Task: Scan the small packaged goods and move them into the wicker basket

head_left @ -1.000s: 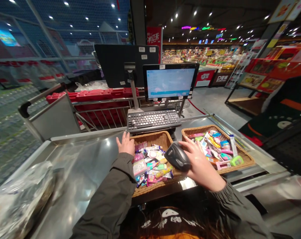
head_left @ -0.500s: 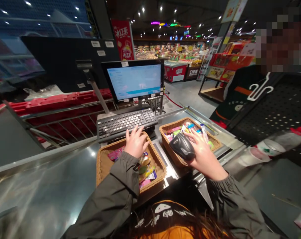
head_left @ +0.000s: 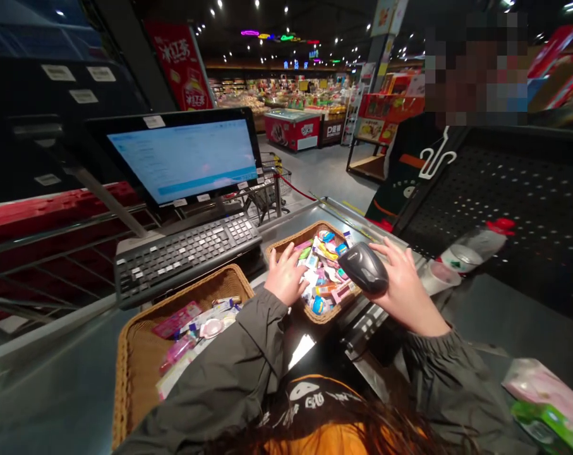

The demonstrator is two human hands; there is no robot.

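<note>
My right hand (head_left: pixel 404 287) grips a black handheld barcode scanner (head_left: pixel 364 268), its rounded head pointing left over the right-hand wicker basket (head_left: pixel 324 317). That basket is full of small colourful packaged sweets (head_left: pixel 326 289). Over its left side, fingers spread and apparently holding nothing, is my left hand (head_left: pixel 286 278); whether its fingertips touch the sweets I cannot tell. Beside my left sleeve stands the larger left-hand basket (head_left: pixel 125 354), with several packets in it, one of them a pink package (head_left: pixel 177 319). My left forearm hides part of this basket.
Behind the left basket are a keyboard (head_left: pixel 191 253) and a lit monitor (head_left: pixel 186 158). A plastic bottle (head_left: pixel 476 246) and a cup (head_left: pixel 440 278) stand to the right, near a black perforated panel (head_left: pixel 518 189). A person in dark clothing (head_left: pixel 395 170) stands beyond it.
My left hand has moved from above the left basket to the right basket. The right hand has lifted the scanner slightly to the basket's right side. The view has turned right.
</note>
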